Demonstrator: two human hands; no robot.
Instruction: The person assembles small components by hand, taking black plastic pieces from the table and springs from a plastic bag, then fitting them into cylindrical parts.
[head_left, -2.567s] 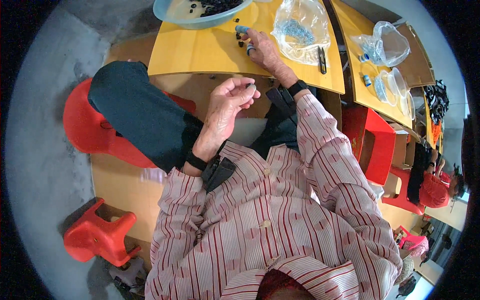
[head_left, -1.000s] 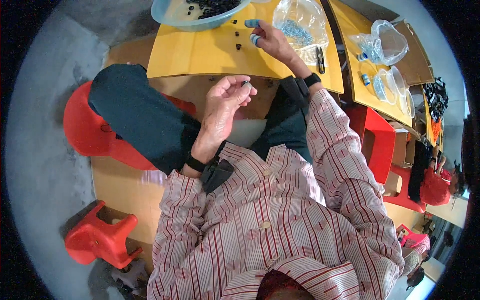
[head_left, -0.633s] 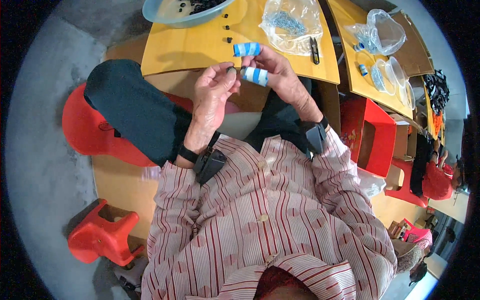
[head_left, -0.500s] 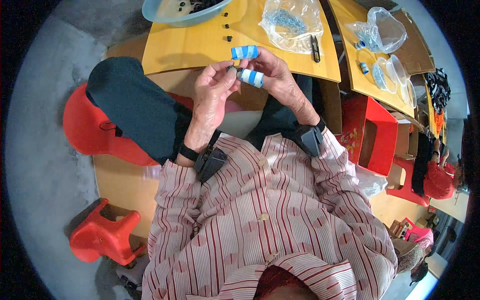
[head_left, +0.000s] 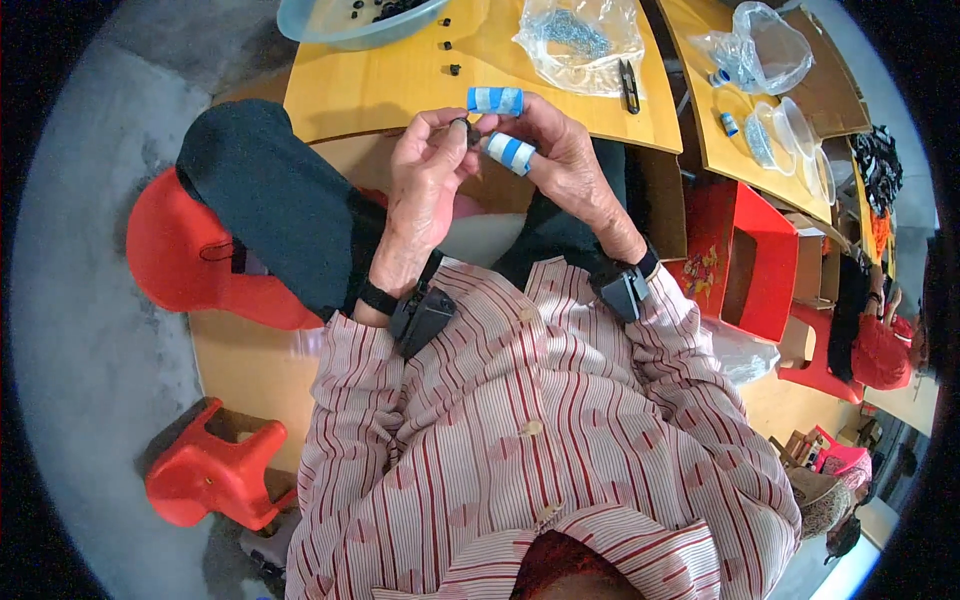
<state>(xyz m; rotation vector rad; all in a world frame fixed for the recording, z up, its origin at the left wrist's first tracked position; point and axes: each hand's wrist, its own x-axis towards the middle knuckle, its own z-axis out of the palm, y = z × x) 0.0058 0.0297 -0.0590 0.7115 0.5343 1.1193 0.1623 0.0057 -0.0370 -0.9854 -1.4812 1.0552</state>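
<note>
Just beyond the near edge of the table, my two hands meet over my lap. My left hand [head_left: 425, 180] pinches a small black part [head_left: 468, 129] between thumb and fingers. Against its right side, my right hand [head_left: 575, 165] has its fingers closed in; whatever sits between those fingertips is too small and hidden to name. Blue-and-white striped tape wraps [head_left: 495, 101] one finger of the right hand, and a similar wrap [head_left: 510, 153] covers its thumb. A dark device is strapped to each wrist.
On the yellow table [head_left: 390, 95] are a basin [head_left: 350, 38] with black parts, several loose black parts, a clear bag [head_left: 585, 45] of small metal pieces, and black thread snips [head_left: 629, 87]. A red stool [head_left: 215, 475] stands left; a red box [head_left: 765, 265] stands right. Another person sits far right.
My hands stay together at nearly the same spot. The right hand's taped finger and thumb have tilted slightly, and the black part shows a little differently. The view has shifted a bit.
</note>
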